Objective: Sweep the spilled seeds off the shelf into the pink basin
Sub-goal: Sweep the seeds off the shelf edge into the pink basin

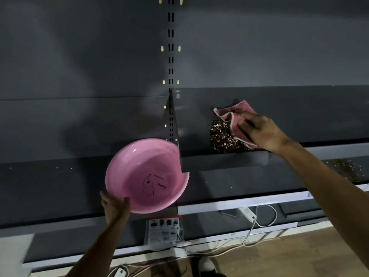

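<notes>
Dark grey shop shelving fills the frame. Right of centre, the seeds [223,138] lie heaped at the front edge of the shelf [219,160]. My right hand [263,132] presses flat-fingered on a pink cloth [233,114] touching the heap's right side. My left hand [114,206] grips the pink basin [147,176] by its lower-left rim, lower centre, left of and below the heap. I judge the seeds loose and light, apt to scatter. The basin seems light, stiff plastic, best held by the rim.
</notes>
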